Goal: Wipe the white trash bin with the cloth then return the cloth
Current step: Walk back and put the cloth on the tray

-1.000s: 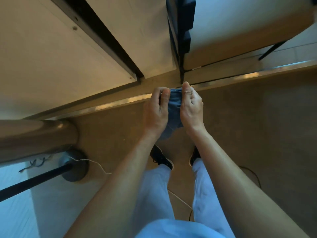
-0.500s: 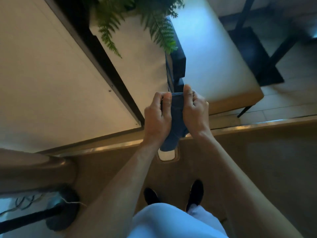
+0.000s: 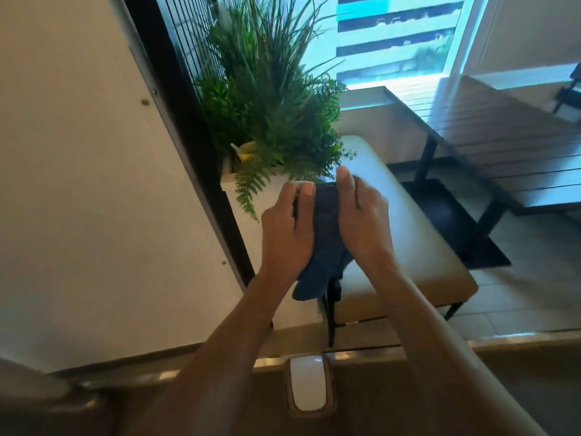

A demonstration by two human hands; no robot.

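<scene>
The dark blue cloth [image 3: 325, 237] is held upright between both hands, pinched at its top edge by the left hand [image 3: 287, 229] and right hand [image 3: 361, 221], its long axis hanging downward; no white trash bin is seen.

A dark blue fabric cloth [image 3: 327, 234] is bunched and held up in the air between two hands, its upper edge stretched flat, its loose lower corner hanging down in folds.

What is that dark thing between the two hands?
A blue cloth, held between the left hand and right hand, seen in the head view.
</scene>
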